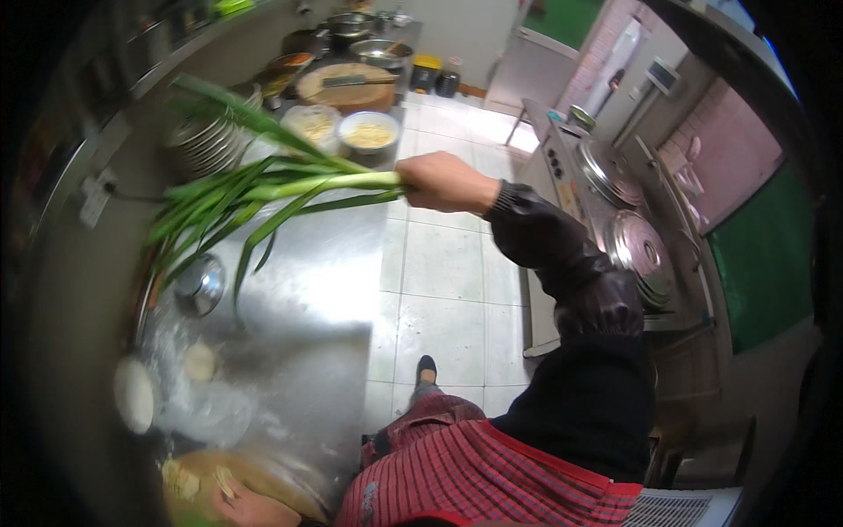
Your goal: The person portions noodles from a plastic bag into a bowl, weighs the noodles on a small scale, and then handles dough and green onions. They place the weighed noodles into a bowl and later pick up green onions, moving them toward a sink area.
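Note:
My right hand (448,182) is closed around the pale stalks of a bunch of long green onions (283,188), held out over the steel table's edge with the leaves spreading left. At the lower left, my left hand (253,504) is partly cut off by the picture's rim, over a round wooden board (263,471). Yellowish pieces (226,482) lie at its fingers, and a pale yellow clump (180,479) rests beside it; whether the hand grips anything is unclear. Flour and a flattened dough piece (199,362) lie on the steel table (309,369).
Beyond the onions stand stacked plates (207,148), a bowl of yellow shreds (369,134) and a chopping board (362,99) bearing a cleaver (344,81). A metal bowl (199,284) sits near the wall. Across the tiled floor is a stove counter with lidded round steamers (642,253).

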Tool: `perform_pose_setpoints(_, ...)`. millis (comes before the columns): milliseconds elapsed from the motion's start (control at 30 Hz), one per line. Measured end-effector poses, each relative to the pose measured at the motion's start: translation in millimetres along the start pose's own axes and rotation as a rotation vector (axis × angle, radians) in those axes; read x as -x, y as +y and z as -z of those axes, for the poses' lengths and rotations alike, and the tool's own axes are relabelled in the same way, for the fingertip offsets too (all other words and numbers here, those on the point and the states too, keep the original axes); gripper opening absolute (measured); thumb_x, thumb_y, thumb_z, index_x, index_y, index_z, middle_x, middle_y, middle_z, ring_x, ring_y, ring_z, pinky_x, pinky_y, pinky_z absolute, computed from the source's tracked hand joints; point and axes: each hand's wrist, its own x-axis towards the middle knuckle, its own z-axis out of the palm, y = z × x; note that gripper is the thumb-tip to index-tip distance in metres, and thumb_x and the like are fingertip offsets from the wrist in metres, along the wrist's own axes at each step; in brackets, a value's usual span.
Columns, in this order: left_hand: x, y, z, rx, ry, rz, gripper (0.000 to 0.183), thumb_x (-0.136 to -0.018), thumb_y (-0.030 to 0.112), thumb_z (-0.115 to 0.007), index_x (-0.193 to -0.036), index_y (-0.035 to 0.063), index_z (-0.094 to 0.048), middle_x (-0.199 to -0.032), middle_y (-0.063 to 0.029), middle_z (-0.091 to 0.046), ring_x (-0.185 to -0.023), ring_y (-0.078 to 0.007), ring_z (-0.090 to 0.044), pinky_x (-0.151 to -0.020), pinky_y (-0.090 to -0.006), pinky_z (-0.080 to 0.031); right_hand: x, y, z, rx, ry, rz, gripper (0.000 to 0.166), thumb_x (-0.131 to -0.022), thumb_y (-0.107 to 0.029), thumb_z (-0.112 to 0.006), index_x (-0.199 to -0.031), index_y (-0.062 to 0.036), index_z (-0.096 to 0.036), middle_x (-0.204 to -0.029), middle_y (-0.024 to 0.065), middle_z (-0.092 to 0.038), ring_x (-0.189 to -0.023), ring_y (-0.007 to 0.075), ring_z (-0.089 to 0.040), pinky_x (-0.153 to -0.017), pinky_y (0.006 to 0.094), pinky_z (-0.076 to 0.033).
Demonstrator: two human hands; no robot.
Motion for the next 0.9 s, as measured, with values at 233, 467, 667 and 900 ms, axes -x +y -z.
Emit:
perform_pose_setpoints(233,74,154,-211,0.247,-0.247,-0.206,0.017,-0.092,-0.003,-0.058,-0.109,-0.0041,-0.057,-0.105,-0.0132,-0.060,-0.096,-0.0239,-0.059,-0.086,-0.0349,-0.051,178,223,36,-0.145,0.105,-0.480,0.024,-0.079,-0.014,-0.066,-0.096,0.0000,-0.056,-0.082,0.0198,-0.059,-0.075,0.0358,-0.058,-0.069,0.0414,-0.046)
perform_pose_setpoints(467,162,255,-386,0.534,-0.597,-0.175,0.019,-0.087,-0.013,-0.057,-0.102,-0.0017,-0.055,-0.103,-0.0084,-0.054,-0.099,-0.0193,-0.054,-0.087,-0.0324,-0.049,281,395,4,-0.390,0.168,-0.760,0.031,-0.079,-0.018,-0.063,-0.102,0.0036,-0.059,-0.085,0.0198,-0.063,-0.080,0.0320,-0.062,-0.074,0.0400,-0.048)
perform_pose_setpoints(667,194,309,-540,0.467,-0.642,-0.189,0.019,-0.088,-0.010,-0.061,-0.104,-0.0012,-0.056,-0.106,-0.0085,-0.056,-0.100,-0.0189,-0.055,-0.089,-0.0321,-0.047,296,516,-31,-0.668,0.136,-1.052,0.026,-0.081,-0.012,-0.061,-0.102,0.0043,-0.060,-0.078,0.0064,-0.060,-0.073,0.0125,-0.055,-0.066,0.0304,-0.046)
perform_pose_setpoints(900,237,422,-762,0.592,-0.784,-0.068,0.022,-0.087,-0.010,-0.061,-0.106,0.0002,-0.056,-0.109,-0.0081,-0.056,-0.103,-0.0200,-0.056,-0.093,-0.0327,-0.047,315,622,-79,-0.722,0.123,-1.323,0.018,-0.083,-0.012,-0.064,-0.096,0.0005,-0.061,-0.076,-0.0027,-0.057,-0.065,0.0077,-0.050,-0.056,0.0256,-0.040)
